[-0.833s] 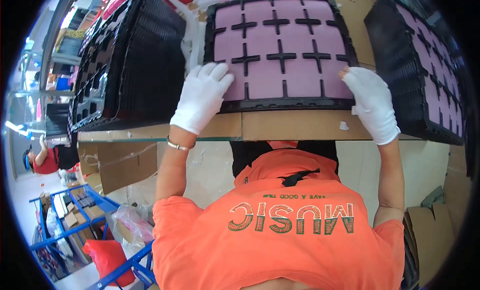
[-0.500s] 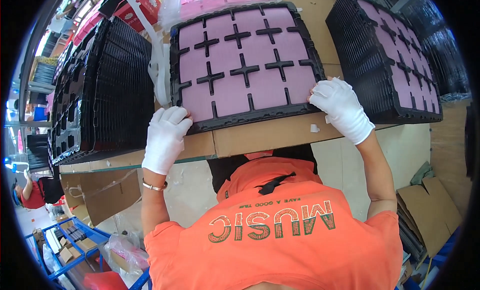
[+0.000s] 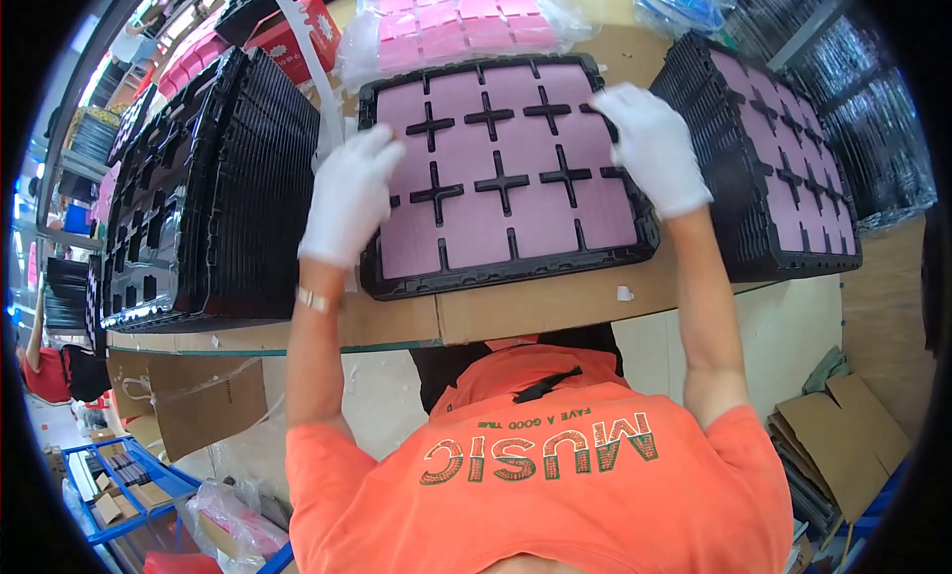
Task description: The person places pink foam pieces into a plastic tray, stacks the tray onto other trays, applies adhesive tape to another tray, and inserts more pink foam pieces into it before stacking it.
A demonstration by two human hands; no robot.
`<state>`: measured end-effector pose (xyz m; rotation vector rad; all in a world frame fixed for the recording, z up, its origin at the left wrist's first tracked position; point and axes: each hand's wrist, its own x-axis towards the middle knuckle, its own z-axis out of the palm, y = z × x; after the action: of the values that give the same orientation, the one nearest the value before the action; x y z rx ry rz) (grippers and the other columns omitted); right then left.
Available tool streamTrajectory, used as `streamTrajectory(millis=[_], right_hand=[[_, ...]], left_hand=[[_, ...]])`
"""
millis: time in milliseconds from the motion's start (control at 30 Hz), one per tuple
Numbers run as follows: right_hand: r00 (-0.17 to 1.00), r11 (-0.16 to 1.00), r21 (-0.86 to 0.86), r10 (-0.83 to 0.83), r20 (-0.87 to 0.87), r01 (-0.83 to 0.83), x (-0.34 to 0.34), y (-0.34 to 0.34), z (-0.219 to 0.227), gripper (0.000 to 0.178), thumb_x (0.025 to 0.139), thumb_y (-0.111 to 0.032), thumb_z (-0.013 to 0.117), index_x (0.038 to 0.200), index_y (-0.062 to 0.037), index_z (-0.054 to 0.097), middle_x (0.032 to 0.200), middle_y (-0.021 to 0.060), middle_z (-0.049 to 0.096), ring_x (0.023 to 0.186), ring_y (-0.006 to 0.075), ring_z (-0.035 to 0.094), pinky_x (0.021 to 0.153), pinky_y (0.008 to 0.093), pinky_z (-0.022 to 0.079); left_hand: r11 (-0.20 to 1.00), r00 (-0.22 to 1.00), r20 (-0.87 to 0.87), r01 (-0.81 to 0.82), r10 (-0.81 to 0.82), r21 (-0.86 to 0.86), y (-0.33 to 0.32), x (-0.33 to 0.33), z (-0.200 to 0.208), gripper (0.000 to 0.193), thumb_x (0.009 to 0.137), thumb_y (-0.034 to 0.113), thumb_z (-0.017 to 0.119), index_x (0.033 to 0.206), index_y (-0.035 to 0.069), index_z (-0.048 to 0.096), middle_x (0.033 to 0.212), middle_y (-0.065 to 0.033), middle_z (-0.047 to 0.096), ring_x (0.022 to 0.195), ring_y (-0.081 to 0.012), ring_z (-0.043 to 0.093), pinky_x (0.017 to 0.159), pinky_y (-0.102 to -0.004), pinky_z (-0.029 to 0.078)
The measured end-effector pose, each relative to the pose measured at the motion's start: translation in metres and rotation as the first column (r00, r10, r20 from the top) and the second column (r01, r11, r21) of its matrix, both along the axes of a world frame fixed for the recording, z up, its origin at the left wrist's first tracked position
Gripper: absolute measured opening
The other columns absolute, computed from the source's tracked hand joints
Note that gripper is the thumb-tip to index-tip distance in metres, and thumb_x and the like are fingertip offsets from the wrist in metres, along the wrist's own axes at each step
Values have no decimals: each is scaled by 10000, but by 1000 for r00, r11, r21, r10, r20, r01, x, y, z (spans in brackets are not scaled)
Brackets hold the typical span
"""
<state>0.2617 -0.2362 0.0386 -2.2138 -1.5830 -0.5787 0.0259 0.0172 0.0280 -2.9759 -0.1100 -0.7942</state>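
In front of me lies a black plastic tray point(image 3: 508, 265) with cross-shaped ribs, its compartments filled by flat pink sheets point(image 3: 471, 242). My left hand point(image 3: 352, 192), in a white glove, is over the tray's left side, fingers loosely bent toward the pink sheets. Over the far right part is my right hand point(image 3: 654, 148), gloved alike, its fingers reaching inward near the right rim. I see nothing held in either hand. The gloves hide parts of both side rims, and contact with the tray is unclear.
Tall stacks of black trays stand at left point(image 3: 253, 192) and right point(image 3: 694, 168). Beyond the tray lie pink pieces in clear plastic point(image 3: 451, 24) and a blue item in a bag point(image 3: 679, 4). A red box point(image 3: 297, 41) sits behind the left stack. Cardboard point(image 3: 496, 311) covers the table.
Both hands have left the tray's near corners and moved farther away along its sides. The tray and stacks appear lower in the picture, and more of the plastic-wrapped pink pieces shows.
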Motion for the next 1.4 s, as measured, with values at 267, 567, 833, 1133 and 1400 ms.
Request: streamTrajectory(millis=[267, 567, 833, 1133, 1400], right_hand=[[996, 929, -368, -4, 92, 37, 78, 80, -59, 403, 649, -61, 736, 1028, -108, 605, 1016, 96, 592, 988, 324, 605, 818, 459, 501], [980, 883, -448, -62, 187, 141, 67, 77, -39, 188, 797, -98, 611, 967, -100, 691, 1015, 115, 639, 965, 291, 655, 812, 465, 522], [984, 915, -380, -77, 158, 132, 80, 85, -49, 175, 771, -130, 671, 935, -103, 725, 1025, 112, 659, 959, 292, 663, 858, 510, 490], [821, 819, -374, -531, -210, 435, 58, -8, -42, 262, 819, -241, 614, 979, -52, 701, 1001, 199, 680, 953, 370, 656, 816, 457, 528], [792, 925, -250, -375, -482, 286, 83, -3, -84, 290, 814, -287, 582, 918, -64, 735, 986, 197, 682, 931, 397, 641, 854, 442, 504]], left_hand=[[999, 947, -320, -20, 34, 47, 82, 75, -46, 213, 801, 45, 561, 989, 104, 641, 995, -90, 597, 947, -298, 619, 775, -420, 531], [958, 934, -311, -91, 177, 272, 90, 62, -51, 170, 805, 116, 580, 954, 136, 659, 981, -58, 599, 949, -258, 600, 737, -411, 495], [963, 955, -224, -145, 196, 225, 75, 76, -52, 220, 780, 79, 587, 978, 143, 656, 979, -45, 595, 963, -255, 595, 789, -395, 505], [769, 756, -333, -627, 563, -123, 44, -1, -40, 176, 831, 141, 578, 929, 61, 700, 960, -193, 671, 871, -372, 668, 776, -471, 538], [373, 877, -224, -395, 425, -839, 91, -13, -86, 175, 819, 162, 643, 856, 27, 748, 680, -100, 675, 612, -243, 634, 556, -351, 455]])
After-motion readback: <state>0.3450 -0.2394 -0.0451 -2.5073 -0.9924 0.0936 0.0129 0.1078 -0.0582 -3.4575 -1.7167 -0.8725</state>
